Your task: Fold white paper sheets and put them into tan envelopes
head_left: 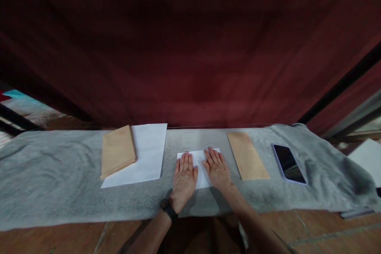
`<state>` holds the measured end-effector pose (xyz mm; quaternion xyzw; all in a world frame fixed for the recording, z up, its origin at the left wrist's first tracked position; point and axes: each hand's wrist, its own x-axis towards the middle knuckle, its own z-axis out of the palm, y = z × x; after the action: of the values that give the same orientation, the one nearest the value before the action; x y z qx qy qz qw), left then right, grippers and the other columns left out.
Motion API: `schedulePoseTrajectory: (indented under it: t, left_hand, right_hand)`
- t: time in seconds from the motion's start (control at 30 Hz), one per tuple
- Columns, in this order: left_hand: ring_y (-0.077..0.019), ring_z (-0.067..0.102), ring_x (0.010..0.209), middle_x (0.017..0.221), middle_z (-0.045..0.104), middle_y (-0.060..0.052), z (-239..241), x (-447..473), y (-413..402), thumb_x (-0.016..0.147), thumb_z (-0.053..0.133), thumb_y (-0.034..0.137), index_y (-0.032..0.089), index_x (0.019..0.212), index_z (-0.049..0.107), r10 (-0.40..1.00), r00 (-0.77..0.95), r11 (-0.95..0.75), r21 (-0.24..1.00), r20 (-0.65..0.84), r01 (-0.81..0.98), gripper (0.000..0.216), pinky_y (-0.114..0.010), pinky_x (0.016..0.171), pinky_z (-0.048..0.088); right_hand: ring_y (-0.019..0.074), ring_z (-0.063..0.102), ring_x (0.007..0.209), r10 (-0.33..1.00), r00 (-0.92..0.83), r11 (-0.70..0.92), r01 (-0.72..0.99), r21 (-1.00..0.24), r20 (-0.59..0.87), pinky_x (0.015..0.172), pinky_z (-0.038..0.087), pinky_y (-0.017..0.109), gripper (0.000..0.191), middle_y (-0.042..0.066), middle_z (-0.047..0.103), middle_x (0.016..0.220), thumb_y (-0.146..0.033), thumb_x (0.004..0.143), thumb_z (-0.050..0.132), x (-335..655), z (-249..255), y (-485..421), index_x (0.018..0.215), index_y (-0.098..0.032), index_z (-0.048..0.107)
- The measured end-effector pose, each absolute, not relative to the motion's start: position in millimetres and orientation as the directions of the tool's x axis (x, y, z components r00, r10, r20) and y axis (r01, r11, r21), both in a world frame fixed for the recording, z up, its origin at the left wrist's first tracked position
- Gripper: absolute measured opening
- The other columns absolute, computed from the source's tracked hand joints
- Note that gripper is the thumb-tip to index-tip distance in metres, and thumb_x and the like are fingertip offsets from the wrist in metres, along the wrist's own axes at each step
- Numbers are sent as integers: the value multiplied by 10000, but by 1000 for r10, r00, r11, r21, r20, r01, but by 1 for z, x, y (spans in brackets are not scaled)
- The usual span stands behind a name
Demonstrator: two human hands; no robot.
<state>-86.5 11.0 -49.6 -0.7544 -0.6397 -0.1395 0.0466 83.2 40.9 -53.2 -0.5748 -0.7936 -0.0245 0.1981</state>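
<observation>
Both of my hands lie flat on a white sheet of paper [201, 180] in the middle of the grey cloth. My left hand [184, 176] covers the sheet's left part, fingers stretched forward, a dark watch on its wrist. On the sheet's right part rests my right hand [218, 168], its fingers slightly spread. Neither hand grips anything. Just right of my right hand is a flat brown paper envelope [247, 156]. Farther to the left, a stack of brown envelopes [117, 151] sits partly over larger white paper [150, 152].
A grey cloth [74, 202] covers the long, narrow surface. Toward its right end lies a phone [288, 163] with a purple edge. A dark red curtain [202, 67] hangs directly behind the surface. Tiled floor [71, 240] shows in front.
</observation>
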Motion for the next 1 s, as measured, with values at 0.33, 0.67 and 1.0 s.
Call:
schedulePoseTrajectory:
  t: [0.33,0.67,1.0]
  left_hand:
    - [-291,326,1491,1575,380,-210,-51,-106,8,997,347,345,13,1503,398,957,31,-68,117,288,991,607,-466,1225,275]
    - [-310,340,1484,1546,420,-226,-52,-109,7,989,344,365,11,1490,417,941,15,-59,119,338,991,618,-506,1205,300]
    - [-341,371,1464,1535,434,-243,-42,-107,8,995,375,398,41,1489,423,942,11,-79,189,336,979,612,-552,1190,303]
  right_hand:
    - [328,456,1404,912,-152,215,968,-127,382,1167,313,486,612,213,429,1544,-425,1056,290,106,-65,44,1500,-27,431]
    - [276,656,1061,979,60,9,943,-333,197,942,483,384,332,147,706,1126,-303,977,483,128,-31,40,1230,-173,654]
    - [229,656,730,988,128,-143,572,-808,-85,679,481,320,95,32,663,705,-305,798,629,137,-16,54,827,-218,656]
